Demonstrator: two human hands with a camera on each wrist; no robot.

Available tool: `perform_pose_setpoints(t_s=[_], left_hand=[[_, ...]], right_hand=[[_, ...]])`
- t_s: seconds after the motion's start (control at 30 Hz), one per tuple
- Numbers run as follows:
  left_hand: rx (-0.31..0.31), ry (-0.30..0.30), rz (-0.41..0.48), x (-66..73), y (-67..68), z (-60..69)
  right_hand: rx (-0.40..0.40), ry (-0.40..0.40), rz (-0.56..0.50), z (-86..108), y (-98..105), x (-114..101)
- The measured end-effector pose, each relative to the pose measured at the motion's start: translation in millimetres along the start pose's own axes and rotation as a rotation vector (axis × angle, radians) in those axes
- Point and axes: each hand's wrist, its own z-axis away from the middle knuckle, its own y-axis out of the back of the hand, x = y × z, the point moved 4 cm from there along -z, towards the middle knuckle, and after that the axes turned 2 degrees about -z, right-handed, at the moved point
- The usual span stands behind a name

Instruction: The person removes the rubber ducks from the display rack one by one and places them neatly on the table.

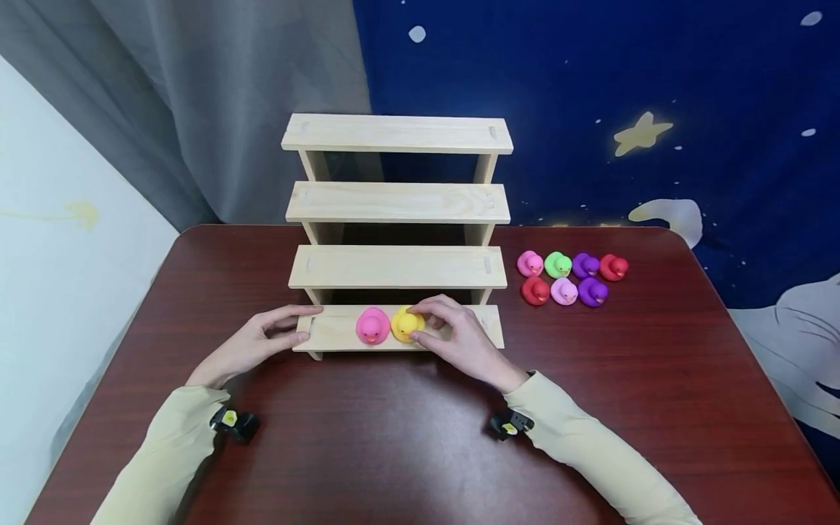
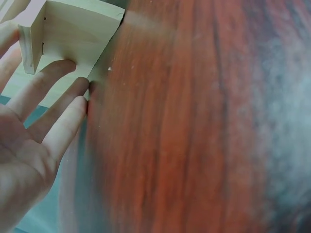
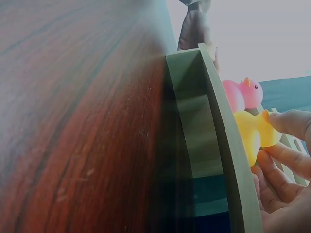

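Note:
A pale wooden tiered stand (image 1: 397, 266) rises in steps at the table's back. On its lowest step sit a pink rubber duck (image 1: 372, 326) and, just to the right, a yellow rubber duck (image 1: 407, 324). My right hand (image 1: 462, 339) pinches the yellow duck between thumb and fingers, its base at the step's surface. In the right wrist view the yellow duck (image 3: 250, 136) stands close beside the pink duck (image 3: 245, 94). My left hand (image 1: 252, 343) touches the left end of the lowest step; its fingers (image 2: 65, 126) look mostly straight and spread in the left wrist view.
Several small rubber ducks in pink, green, purple and red, among them a green duck (image 1: 558, 265), stand in two rows right of the stand on the brown table (image 1: 367, 437). Behind hang a grey curtain (image 1: 249, 109) and a blue starry cloth (image 1: 558, 87).

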Motion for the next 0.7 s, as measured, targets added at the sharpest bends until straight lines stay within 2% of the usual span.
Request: perform_pose_setpoints(t_s=[0.23,0.5,0.7], left_hand=[[0.003,0.001,-0.016,0.7,0.4,-0.8],[0.004,-0.009,-0.025,-0.3,0.7,-0.9],[0.012,0.003,-0.017,0.9,0.2,1.4]], right_hand=[[0.011,-0.03,-0.017,4.4,4,1],[0.036,-0.029,-0.04,10.8,12,0],[0.034,-0.058,-0.026,18.4,19,2]])
